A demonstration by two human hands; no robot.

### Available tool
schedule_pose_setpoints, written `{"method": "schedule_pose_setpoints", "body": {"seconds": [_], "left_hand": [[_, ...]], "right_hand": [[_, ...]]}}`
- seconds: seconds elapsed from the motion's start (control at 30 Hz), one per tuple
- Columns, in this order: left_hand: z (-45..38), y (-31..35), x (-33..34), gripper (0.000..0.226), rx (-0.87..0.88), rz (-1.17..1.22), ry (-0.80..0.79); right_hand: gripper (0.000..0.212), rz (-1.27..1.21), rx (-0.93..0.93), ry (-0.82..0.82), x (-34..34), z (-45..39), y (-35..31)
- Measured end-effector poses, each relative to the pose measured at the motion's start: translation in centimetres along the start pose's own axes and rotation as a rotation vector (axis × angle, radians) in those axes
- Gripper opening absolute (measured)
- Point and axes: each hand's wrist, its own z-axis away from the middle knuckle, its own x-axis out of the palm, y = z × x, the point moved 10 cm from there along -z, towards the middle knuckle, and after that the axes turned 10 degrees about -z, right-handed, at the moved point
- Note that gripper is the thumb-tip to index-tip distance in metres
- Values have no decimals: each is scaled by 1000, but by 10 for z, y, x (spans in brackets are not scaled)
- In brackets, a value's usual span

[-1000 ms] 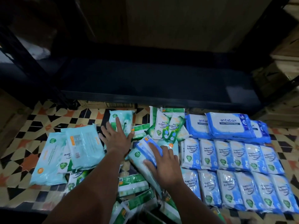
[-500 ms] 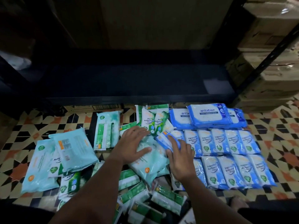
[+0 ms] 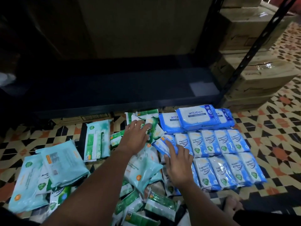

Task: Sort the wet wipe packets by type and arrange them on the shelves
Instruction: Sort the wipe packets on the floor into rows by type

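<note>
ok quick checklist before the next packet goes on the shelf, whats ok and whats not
1. Shelf has bare room: ok.
2. Small blue packets grouped in rows: ok.
3. Antabax packs stacked together: ok.
4. Green packets under the left hand sorted: not ok, jumbled.
5. Right hand has firm hold of the loose blue packet: cannot tell, fingers lie over it.
6. Teal packs squared up: not ok.
</note>
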Motion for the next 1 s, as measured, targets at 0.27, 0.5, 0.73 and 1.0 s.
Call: {"method": "schedule_pose_setpoints", "body": {"seconds": [0.27,0.5,0.73,1.0], "left_hand": [[-57,-12,36,59,-48,71,-268],[-82,-26,49,69,-11,-15,-265],[-56,-51,60,74,-138,-19,-287],[-12,-97,62,73,-291,17,-313]], "right_hand": [[53,8,-34,-48,28,-12,-2],[58,-104,-69,-108,46,-34,-18],[59,-147,-60,-166,59,-39,-27],[59,-107,-72,-196,70,-29,-54]]}}
